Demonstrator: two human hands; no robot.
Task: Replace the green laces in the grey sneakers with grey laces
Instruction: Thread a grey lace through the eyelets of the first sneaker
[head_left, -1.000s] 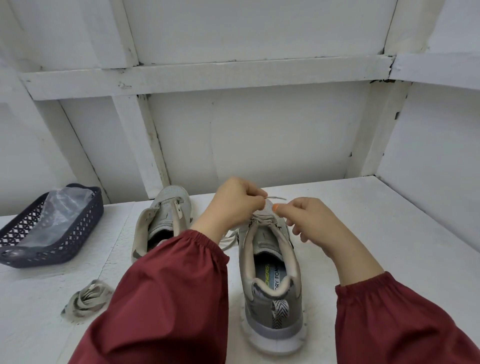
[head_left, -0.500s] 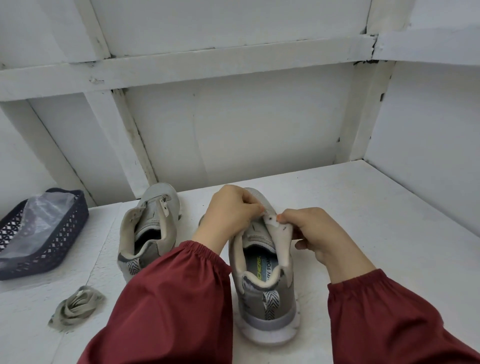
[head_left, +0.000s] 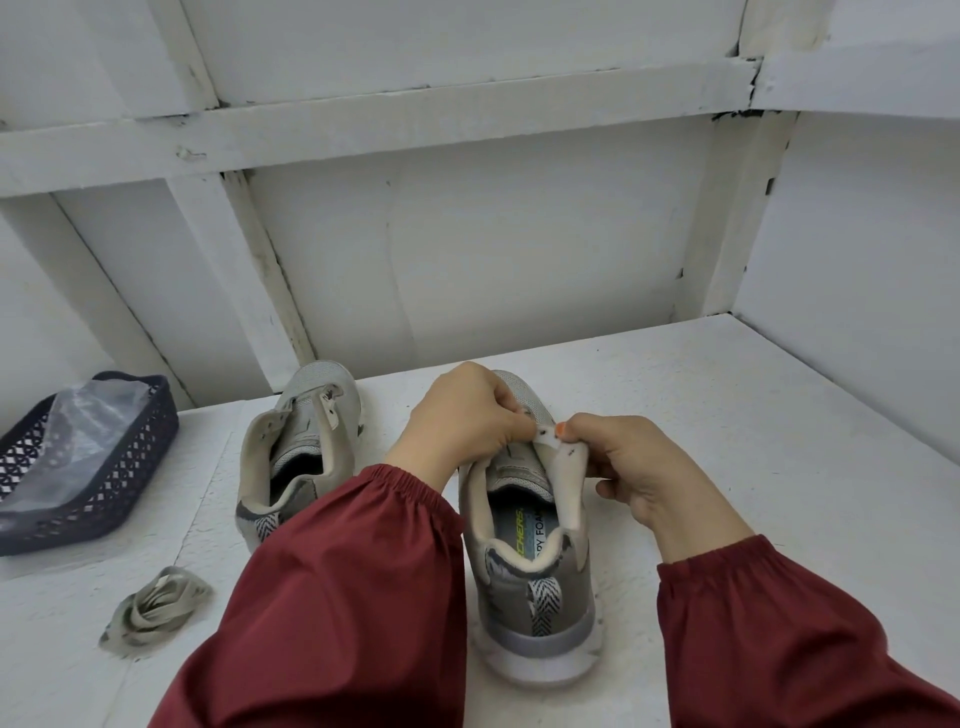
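Observation:
A grey sneaker (head_left: 535, 587) stands heel toward me in the middle of the white table. My right hand (head_left: 634, 467) pinches its right eyelet flap, folded inward near the toe end. My left hand (head_left: 467, 415) is curled over the front of the same sneaker, fingertips pinching at the eyelets beside the right thumb; what it holds is hidden. The second grey sneaker (head_left: 301, 447) stands to the left, unlaced and open. A loose bundle of pale greenish-grey lace (head_left: 156, 616) lies at the front left.
A dark blue lattice basket (head_left: 109, 478) holding clear plastic wrap sits at the far left. White walls with beams close in the back and right side of the table (head_left: 779, 467).
One second ago both hands held a lace end above the sneaker. Now they are down on its eyelet flaps, the right flap folded inward. The camera has tilted, shifting the scene.

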